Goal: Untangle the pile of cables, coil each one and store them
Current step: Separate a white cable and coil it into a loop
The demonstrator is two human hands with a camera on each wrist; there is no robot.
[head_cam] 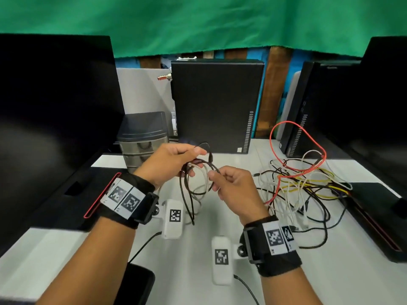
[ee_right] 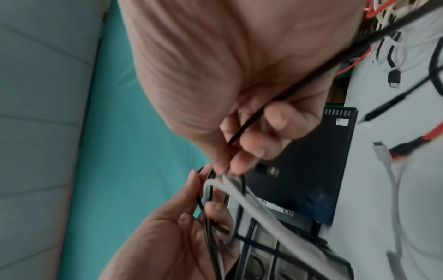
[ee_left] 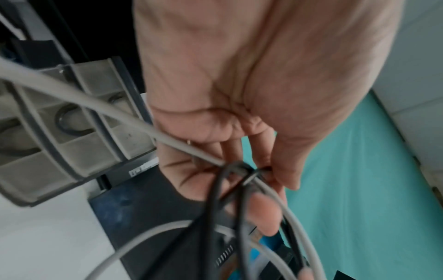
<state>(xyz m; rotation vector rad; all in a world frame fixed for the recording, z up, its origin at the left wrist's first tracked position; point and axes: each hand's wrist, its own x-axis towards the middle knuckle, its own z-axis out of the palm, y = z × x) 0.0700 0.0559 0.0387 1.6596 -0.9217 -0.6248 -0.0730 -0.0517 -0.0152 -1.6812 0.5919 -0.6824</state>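
We hold 2 looped cables up over the white table [head_cam: 220, 219], 1 black cable [head_cam: 187, 194] and 1 white cable [head_cam: 203, 172]. Our left hand [head_cam: 169, 164] pinches the tops of the loops. Our right hand [head_cam: 235, 188] pinches the loops on their right side. The cable pile [head_cam: 301, 186] lies on the table to our right, with red, yellow, white and black wires all mixed. A gray drawer box [head_cam: 143, 139] stands behind our left hand.

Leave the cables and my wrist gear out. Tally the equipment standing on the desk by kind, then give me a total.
Monitors: 2
Computer towers: 2
Drawer unit: 1
Total: 5
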